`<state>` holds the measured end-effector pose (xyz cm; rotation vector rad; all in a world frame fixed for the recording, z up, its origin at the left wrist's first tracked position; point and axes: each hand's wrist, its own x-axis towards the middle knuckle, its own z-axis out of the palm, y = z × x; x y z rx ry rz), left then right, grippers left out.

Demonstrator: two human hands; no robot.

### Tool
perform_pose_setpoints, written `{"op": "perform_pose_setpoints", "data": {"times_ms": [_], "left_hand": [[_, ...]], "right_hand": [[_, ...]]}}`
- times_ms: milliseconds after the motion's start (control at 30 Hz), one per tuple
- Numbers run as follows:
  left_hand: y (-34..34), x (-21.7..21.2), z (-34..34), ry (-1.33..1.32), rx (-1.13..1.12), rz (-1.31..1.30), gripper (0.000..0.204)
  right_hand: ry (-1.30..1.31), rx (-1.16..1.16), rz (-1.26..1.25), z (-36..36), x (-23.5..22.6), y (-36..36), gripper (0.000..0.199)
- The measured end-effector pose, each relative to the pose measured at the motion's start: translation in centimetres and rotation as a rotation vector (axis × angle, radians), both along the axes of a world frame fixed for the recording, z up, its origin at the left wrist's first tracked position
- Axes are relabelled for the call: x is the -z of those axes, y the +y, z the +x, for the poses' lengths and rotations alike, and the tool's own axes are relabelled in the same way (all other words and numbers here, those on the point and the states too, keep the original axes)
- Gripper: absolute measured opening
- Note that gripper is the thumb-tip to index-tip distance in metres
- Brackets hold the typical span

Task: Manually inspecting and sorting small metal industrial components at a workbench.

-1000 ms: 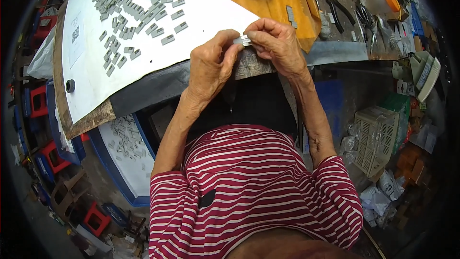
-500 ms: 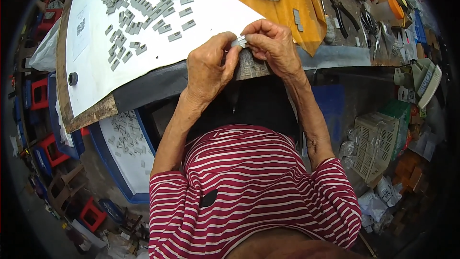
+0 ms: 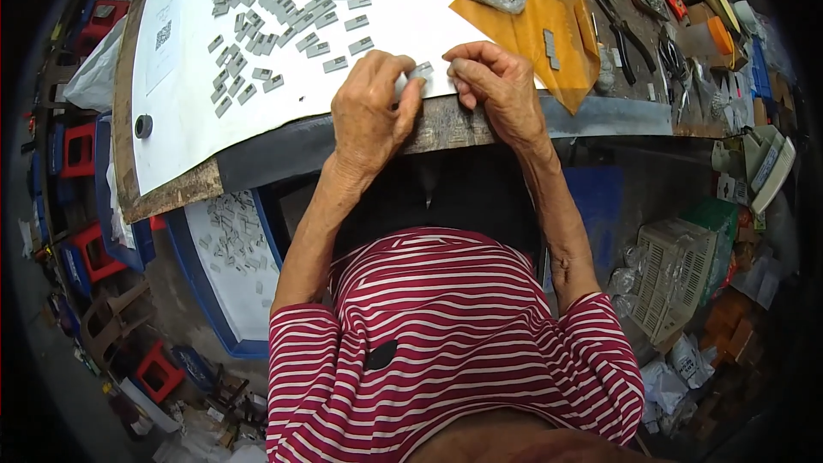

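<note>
Both hands (image 3: 433, 90) w/ sm. grey part (image 3: 421, 70)

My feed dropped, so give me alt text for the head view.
Left hand and right hand pinch a small grey part between them at the table edge. More grey parts lie scattered on a white sheet; a yellow envelope lies right.
</note>
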<state>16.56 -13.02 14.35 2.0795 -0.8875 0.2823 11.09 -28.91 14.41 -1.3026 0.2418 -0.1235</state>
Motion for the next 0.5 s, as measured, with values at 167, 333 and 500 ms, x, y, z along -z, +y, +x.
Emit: {"op": "perform_pose_setpoints", "data": {"times_ms": [167, 333, 500], "left_hand": [[1.5, 0.8, 2.1, -0.062, -0.068, 0.139, 0.012], [2.0, 1.0, 2.9, -0.086, -0.146, 0.197, 0.012], [2.5, 1.2, 3.9, -0.035, -0.191, 0.222, 0.014]], "right_hand": [[0.003, 0.045, -0.067, -0.5, -0.2, -1.0, 0.016], [0.032, 0.091, -0.170, -1.1, -0.7, -1.7, 0.016], [0.052, 0.091, -0.212, -1.4, -0.8, -2.3, 0.016]]}}
